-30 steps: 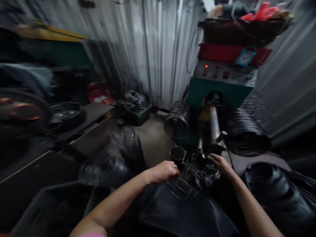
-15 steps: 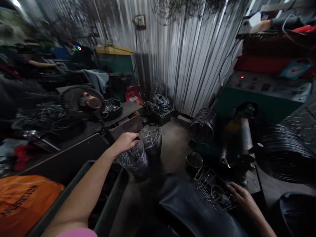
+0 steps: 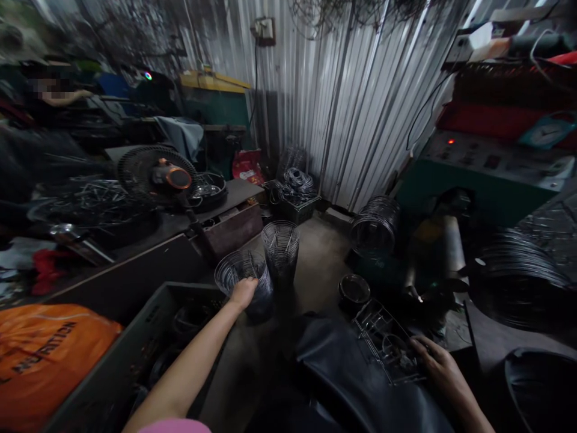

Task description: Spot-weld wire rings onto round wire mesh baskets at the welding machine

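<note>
A workshop walled in corrugated metal (image 3: 342, 120), with a green machine (image 3: 473, 180) at the right of the frame and a grey crate (image 3: 135, 355) at lower left. Across the bottom centre lies a black sheet (image 3: 342, 385). On it rests a wire rack (image 3: 383, 340), and the person's right hand (image 3: 439, 368) lies on its right edge at lower right, fingers bent down over the wires. Just left of centre, on the floor beside the crate, stands a wire cylinder (image 3: 241, 273). The left hand (image 3: 243, 293) is closed over its near rim, fingers curled inward. A taller cylinder (image 3: 280, 243) stands touching or just behind it, and a desk fan (image 3: 157, 177) sits at upper left. The thin wires look springy, so a firm grip on the rim and a straight lift would likely keep the cylinder from snagging its neighbour, with the right hand steadying the rack.
</note>
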Demonstrator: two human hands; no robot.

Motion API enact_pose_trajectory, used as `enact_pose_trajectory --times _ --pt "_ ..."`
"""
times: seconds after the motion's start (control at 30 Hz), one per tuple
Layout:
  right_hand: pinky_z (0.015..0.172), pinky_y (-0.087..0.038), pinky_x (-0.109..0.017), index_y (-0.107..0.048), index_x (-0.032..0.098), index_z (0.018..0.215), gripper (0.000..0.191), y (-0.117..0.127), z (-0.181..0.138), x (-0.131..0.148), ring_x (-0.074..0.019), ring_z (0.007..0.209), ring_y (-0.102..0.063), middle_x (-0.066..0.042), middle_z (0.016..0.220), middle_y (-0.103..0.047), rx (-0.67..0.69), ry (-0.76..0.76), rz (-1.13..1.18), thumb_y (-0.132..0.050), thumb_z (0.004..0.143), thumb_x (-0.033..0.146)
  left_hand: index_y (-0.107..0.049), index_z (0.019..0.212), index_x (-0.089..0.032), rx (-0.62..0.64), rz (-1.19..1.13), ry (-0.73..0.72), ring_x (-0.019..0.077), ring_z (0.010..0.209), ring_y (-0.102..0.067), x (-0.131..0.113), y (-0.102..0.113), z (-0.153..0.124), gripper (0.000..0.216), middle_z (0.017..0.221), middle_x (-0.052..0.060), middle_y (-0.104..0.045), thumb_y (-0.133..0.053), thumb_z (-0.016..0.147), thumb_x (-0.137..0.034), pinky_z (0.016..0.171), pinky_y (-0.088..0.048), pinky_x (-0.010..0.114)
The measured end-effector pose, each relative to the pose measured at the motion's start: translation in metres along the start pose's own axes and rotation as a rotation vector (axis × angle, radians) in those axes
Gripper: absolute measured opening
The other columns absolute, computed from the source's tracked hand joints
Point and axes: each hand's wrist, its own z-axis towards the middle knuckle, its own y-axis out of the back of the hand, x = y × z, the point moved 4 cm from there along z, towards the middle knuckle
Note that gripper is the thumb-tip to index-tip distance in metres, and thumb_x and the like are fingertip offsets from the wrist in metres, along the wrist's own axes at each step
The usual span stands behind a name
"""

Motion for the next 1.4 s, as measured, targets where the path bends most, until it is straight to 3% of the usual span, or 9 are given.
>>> enact_pose_trajectory --times 0.37,0.8,1.03,1.27,1.4 --pt "0.066 -0.054 -0.024 -0.072 0.023 0.076 0.038 -0.014 -0.009 0.009 -0.0250 0.078 -0.068 -0.005 0.078 -0.073 -0.007 0.006 -0.029 -0.055 0.068 0.056 -0.061 0.097 -0.012 0.022 0.003 -0.040 0.0191 0.096 -0.059 -0.017 0.007 0.038 0.016 0.100 0.007 -0.063 -0.049 0.091 -0.021 0.086 -0.047 0.039" --pt "0.068 -0.055 -0.028 -0.072 0.024 0.072 0.036 -0.024 -0.011 0.023 -0.0269 0.081 -0.069 -0.005 0.082 -0.074 -0.008 -0.012 -0.070 -0.059 0.061 0.055 -0.059 0.105 -0.011 -0.056 -0.059 0.073 0.0208 0.101 -0.057 -0.005 0.003 0.019 0.022 0.106 0.011 -0.060 -0.041 0.092 -0.014 0.087 -0.045 0.036" --pt "0.064 -0.055 -0.026 -0.071 0.023 0.072 0.036 -0.018 -0.016 0.030 -0.0256 0.075 -0.068 -0.005 0.077 -0.073 -0.018 0.011 -0.105 -0.057 0.064 0.056 -0.061 0.099 -0.012 -0.005 -0.092 0.072 0.0202 0.097 -0.058 -0.011 0.000 0.021 0.018 0.102 0.008 -0.062 -0.050 0.091 -0.024 0.085 -0.047 0.040" --pt "0.066 -0.053 -0.025 -0.071 0.021 0.075 0.039 -0.009 -0.035 0.047 -0.0240 0.076 -0.067 -0.005 0.077 -0.072 -0.094 0.003 -0.019 -0.057 0.066 0.057 -0.061 0.096 -0.013 0.022 -0.103 0.065 0.0191 0.094 -0.059 -0.018 0.006 0.030 0.019 0.098 0.006 -0.062 -0.054 0.090 -0.029 0.085 -0.048 0.040" --pt "0.067 -0.052 -0.024 -0.071 0.020 0.076 0.039 -0.005 -0.051 0.049 -0.0232 0.077 -0.065 -0.005 0.075 -0.071 -0.137 -0.018 0.056 -0.060 0.067 0.057 -0.061 0.093 -0.012 -0.027 -0.149 0.087 0.0205 0.096 -0.059 -0.018 0.012 0.023 0.017 0.097 0.006 -0.062 -0.055 0.089 -0.027 0.087 -0.047 0.044"
